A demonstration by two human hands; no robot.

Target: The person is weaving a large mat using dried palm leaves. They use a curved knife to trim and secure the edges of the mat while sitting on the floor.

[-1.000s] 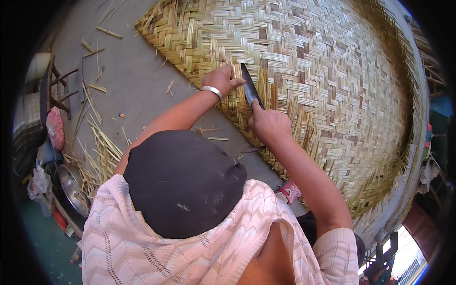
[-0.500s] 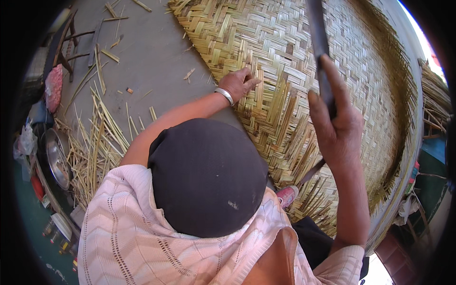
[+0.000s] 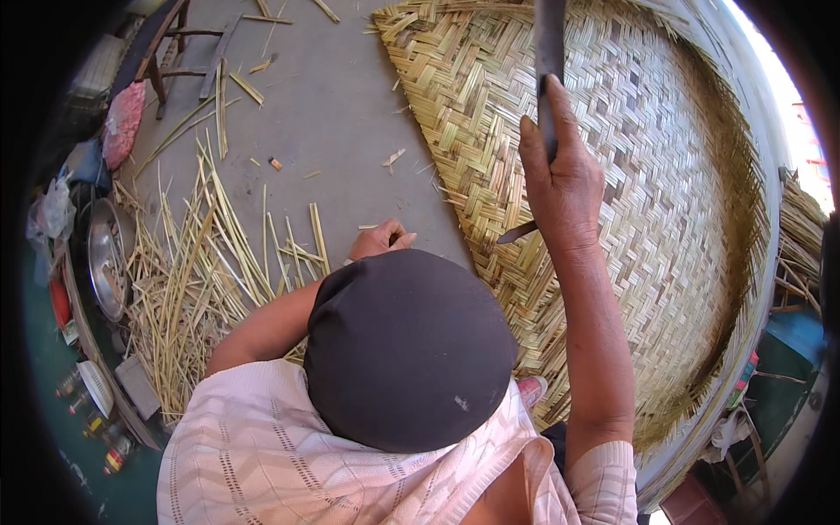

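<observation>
A large woven mat of split cane (image 3: 525,157) lies on the floor, its near left border running diagonally past me. My right hand (image 3: 564,188) is closed round a long, flat, dark metal blade (image 3: 549,52), held above the mat. The blade's broad part points to the far side, and a narrow pointed end sticks out below my hand. My left hand (image 3: 382,238) is over the grey floor, left of the mat's border and apart from it. Its fingers are curled; what they hold, if anything, I cannot make out. A dark cap (image 3: 411,350) hides part of my left wrist and the near mat edge.
Loose cane strips (image 3: 188,289) are heaped on the floor at left, with scattered pieces farther off. Beyond them are a metal basin (image 3: 109,258), a pink bag (image 3: 122,127) and a wooden chair (image 3: 166,52). A bundle of stalks (image 3: 798,236) stands at far right.
My left hand has come off the mat's border and drawn back toward me over the floor. My right hand, still gripping the blade, has shifted left and slightly farther away.
</observation>
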